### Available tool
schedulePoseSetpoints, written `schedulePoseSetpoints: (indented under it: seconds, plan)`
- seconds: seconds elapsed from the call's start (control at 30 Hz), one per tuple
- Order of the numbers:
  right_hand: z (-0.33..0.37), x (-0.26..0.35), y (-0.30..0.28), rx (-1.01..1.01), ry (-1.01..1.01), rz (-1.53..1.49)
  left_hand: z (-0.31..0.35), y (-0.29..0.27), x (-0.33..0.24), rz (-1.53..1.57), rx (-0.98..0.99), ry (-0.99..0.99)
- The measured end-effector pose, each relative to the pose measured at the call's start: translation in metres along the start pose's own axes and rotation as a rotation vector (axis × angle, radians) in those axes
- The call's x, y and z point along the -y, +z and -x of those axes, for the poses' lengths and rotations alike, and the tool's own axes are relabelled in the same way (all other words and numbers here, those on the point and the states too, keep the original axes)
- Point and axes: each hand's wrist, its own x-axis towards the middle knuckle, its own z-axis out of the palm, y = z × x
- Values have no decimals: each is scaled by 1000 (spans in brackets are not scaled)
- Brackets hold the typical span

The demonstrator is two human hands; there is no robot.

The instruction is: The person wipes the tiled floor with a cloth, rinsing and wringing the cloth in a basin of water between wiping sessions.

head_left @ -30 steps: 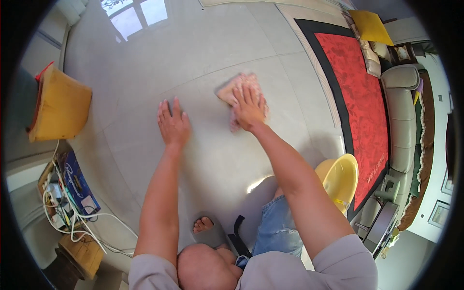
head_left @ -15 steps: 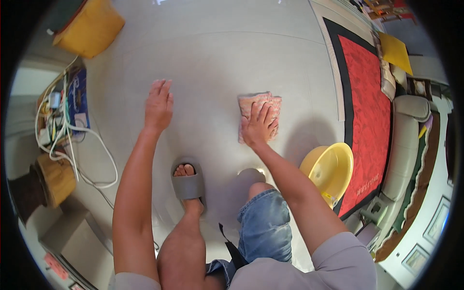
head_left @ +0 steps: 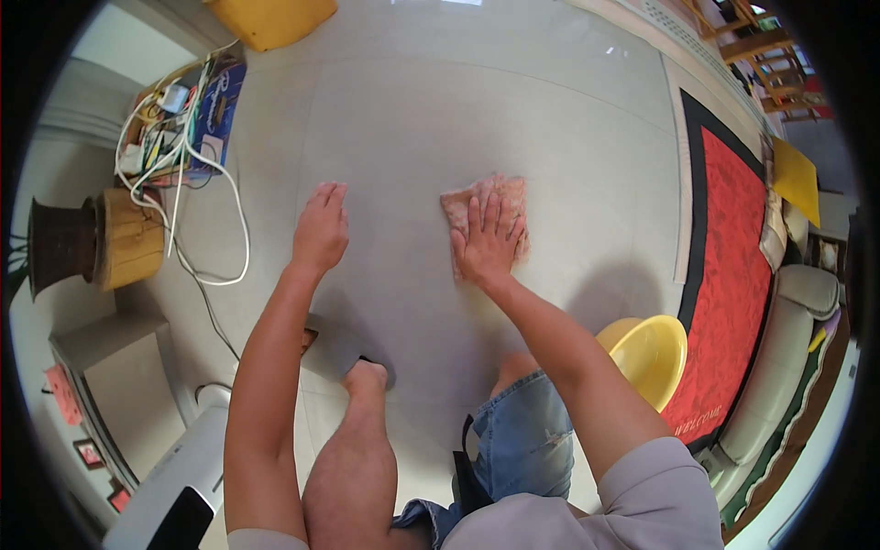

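Note:
My right hand (head_left: 489, 241) lies flat on a folded pink and white cloth (head_left: 456, 205), fingers spread, pressing it against the grey tiled floor (head_left: 394, 137). The cloth's middle is covered by the palm. To the left, my left hand (head_left: 321, 227) hangs over the floor, fingers stretched out and close together, with nothing in it. Beside my right forearm stands a yellow basin (head_left: 655, 357), partly hidden by that arm.
A red mat with a black border (head_left: 729, 247) runs along the right, before a light sofa (head_left: 761, 367). At left are a blue box of cables (head_left: 220, 119), a white loop of cord (head_left: 243, 238) and a wooden stump (head_left: 133, 240). My slippered foot (head_left: 339, 348) is between my arms.
The view has shifted and turned, so the furniture and mat sit differently. My right hand has slid with the cloth across the floor. My left hand is still empty; my left foot has turned.

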Motion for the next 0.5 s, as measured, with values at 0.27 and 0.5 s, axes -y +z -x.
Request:
schedulePoseSetpoints:
  seconds: [0.27, 0.5]
  plan:
    - [-168, -28, 0, -116, -81, 33, -8, 5, 5, -40, 72, -85]
    - [-64, 37, 8, -77, -160, -55, -6, 31, 18, -82, 176, -171]
